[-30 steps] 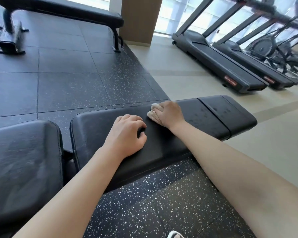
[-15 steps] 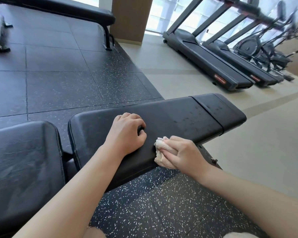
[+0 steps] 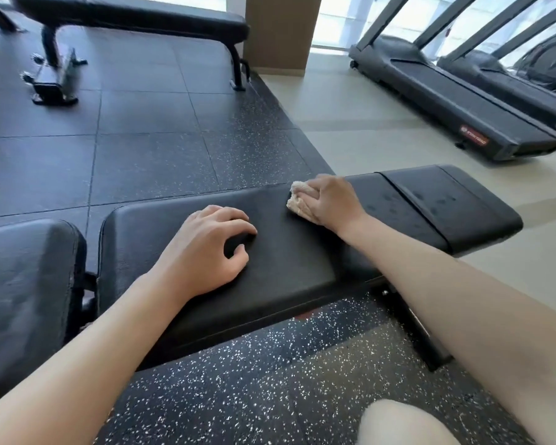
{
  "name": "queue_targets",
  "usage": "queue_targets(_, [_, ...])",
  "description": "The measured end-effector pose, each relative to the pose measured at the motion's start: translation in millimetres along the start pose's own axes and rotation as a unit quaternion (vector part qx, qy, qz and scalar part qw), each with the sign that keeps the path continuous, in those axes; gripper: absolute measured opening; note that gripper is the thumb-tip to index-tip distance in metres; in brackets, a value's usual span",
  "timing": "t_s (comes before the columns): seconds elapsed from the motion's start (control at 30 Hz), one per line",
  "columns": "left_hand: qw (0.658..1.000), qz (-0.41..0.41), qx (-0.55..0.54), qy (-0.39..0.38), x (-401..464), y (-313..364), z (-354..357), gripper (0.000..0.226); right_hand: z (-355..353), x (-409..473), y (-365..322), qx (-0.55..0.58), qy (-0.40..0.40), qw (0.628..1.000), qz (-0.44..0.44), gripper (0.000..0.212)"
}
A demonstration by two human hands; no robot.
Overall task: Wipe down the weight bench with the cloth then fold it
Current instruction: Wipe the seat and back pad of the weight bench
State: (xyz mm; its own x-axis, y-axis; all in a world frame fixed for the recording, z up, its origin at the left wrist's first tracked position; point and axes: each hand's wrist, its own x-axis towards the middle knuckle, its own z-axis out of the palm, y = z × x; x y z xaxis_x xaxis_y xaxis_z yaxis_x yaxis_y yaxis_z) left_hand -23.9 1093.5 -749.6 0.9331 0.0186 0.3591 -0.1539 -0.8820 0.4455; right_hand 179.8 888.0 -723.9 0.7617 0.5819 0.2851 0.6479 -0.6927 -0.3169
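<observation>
The black padded weight bench (image 3: 289,252) stretches across the middle of the head view. A narrower end pad (image 3: 446,203) on its right shows damp spots. My right hand (image 3: 331,200) grips a bunched cream cloth (image 3: 297,200) and presses it on the far edge of the main pad. My left hand (image 3: 206,248) rests on the middle of the pad with curled fingers, holding nothing.
A separate black pad (image 3: 23,290) lies at the left. Another bench (image 3: 135,14) stands at the back on the speckled rubber floor. Two treadmills (image 3: 446,101) line the pale floor at the right, beside a brown pillar (image 3: 280,30). My knee (image 3: 398,422) shows at the bottom.
My right hand has carried the cloth from the bench's near edge back across the pad to its far edge. My left hand has stayed in place.
</observation>
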Motion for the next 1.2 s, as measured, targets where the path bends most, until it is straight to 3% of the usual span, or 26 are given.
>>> queue_targets(0.1, [1.000, -0.009, 0.011, -0.002, -0.7, 5.6, -4.5, 0.031, 7.1, 33.0, 7.3, -0.001, -0.004, 1.000, 0.017, 0.035])
queue_targets(0.27, [0.997, -0.067, 0.035, -0.011, 0.7, 15.0, -6.2, 0.035, 3.9, 39.6, 11.9, -0.010, -0.030, 0.999, 0.009, 0.031])
queue_targets(0.53, [0.985, -0.127, 0.114, -0.036, 1.2, 30.1, -11.5, 0.049, -41.6, -86.9, 10.8, 0.091, -0.032, 0.983, -0.154, 0.007])
queue_targets(0.67, [0.983, -0.128, 0.122, -0.047, 0.3, 33.2, -10.4, 0.051, -53.1, -125.8, 26.3, 0.139, -0.060, 0.972, -0.177, 0.005])
queue_targets(0.93, [0.989, -0.102, 0.106, -0.016, -0.2, 19.5, -3.8, 0.050, -29.2, -58.4, 40.1, 0.105, -0.025, 0.990, -0.086, 0.008])
queue_targets(1.1, [0.993, -0.084, 0.084, 0.003, 1.5, 11.9, -1.5, 0.048, -5.7, 29.3, 39.0, 0.062, 0.005, 0.998, 0.013, 0.034])
queue_targets(1.2, [0.995, -0.076, 0.066, 0.004, 0.5, 6.0, -1.0, 0.045, 0.5, 38.0, 17.9, 0.031, -0.010, 0.999, 0.022, 0.037])
